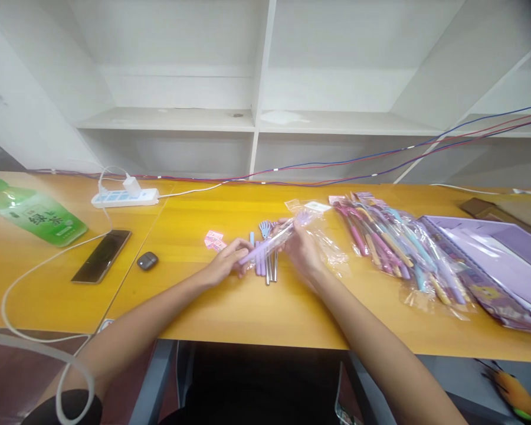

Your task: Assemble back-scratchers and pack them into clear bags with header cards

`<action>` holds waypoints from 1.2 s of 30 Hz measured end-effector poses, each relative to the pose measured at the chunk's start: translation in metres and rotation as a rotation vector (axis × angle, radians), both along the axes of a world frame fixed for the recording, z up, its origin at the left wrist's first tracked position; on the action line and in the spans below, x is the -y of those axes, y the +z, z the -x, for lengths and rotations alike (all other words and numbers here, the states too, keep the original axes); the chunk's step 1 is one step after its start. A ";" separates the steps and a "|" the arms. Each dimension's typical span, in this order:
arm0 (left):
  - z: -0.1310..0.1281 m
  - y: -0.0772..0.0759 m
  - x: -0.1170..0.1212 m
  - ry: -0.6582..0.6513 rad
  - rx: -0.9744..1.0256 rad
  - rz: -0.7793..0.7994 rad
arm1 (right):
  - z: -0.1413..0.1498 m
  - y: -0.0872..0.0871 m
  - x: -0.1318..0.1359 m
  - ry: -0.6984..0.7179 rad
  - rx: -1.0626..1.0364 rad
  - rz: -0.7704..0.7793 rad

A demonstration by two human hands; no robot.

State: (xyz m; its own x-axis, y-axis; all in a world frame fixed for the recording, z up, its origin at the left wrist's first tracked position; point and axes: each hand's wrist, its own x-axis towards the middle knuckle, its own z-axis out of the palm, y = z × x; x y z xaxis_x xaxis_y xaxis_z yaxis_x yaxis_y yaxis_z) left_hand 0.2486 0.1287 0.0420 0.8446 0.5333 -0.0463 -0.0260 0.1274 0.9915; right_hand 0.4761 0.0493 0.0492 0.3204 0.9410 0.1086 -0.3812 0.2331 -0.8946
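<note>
My left hand (226, 260) pinches the near end of a purple pen (265, 247) that sits partly inside a clear plastic sleeve (292, 227). My right hand (301, 248) grips that sleeve around the pen's far end. Both hands hover just above the yellow tabletop (248, 313). Under them lie a few loose pens and metal refills (269, 268), and small pink tags (214, 241) lie to the left.
A pile of packaged pens (389, 242) and a purple box (495, 260) lie on the right. On the left are a green bottle (35, 215), a phone (101, 255), an earbud case (147, 260) and a power strip (124, 196) with white cables. White shelves stand behind.
</note>
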 end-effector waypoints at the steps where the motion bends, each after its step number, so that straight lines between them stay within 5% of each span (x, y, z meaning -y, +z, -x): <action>1: 0.000 0.000 0.000 0.005 -0.002 0.021 | -0.001 0.000 0.000 -0.020 0.011 0.005; 5: 0.000 0.002 0.001 0.003 -0.015 -0.035 | 0.002 -0.002 0.002 -0.031 0.089 0.057; 9: 0.002 0.005 0.003 -0.115 -0.054 -0.069 | 0.009 -0.002 0.007 0.127 0.049 0.041; 13: 0.005 0.009 0.004 -0.296 -0.112 0.097 | 0.010 0.001 0.010 0.300 -0.009 0.020; 17: 0.007 0.010 0.006 -0.436 -0.117 0.293 | 0.010 -0.001 0.008 0.245 0.115 0.076; 20: 0.005 0.009 0.008 -0.361 -0.063 0.296 | 0.016 -0.006 0.007 0.224 0.276 0.111; 24: 0.002 0.005 0.005 -0.238 -0.046 0.250 | 0.028 -0.013 0.007 0.372 0.502 0.111; 30: 0.000 0.006 -0.001 -0.101 -0.059 0.231 | 0.021 -0.010 0.009 0.236 0.910 0.025; 36: -0.002 0.014 0.000 -0.072 -0.069 0.309 | 0.000 -0.006 0.009 -0.209 0.998 -0.036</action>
State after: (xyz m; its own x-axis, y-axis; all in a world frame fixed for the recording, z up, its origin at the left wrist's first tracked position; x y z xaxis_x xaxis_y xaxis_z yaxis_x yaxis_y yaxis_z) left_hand 0.2503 0.1287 0.0556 0.8691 0.4236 -0.2554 0.0601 0.4221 0.9046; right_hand 0.4766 0.0407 0.0433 0.2256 0.8675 0.4433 0.5858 0.2427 -0.7732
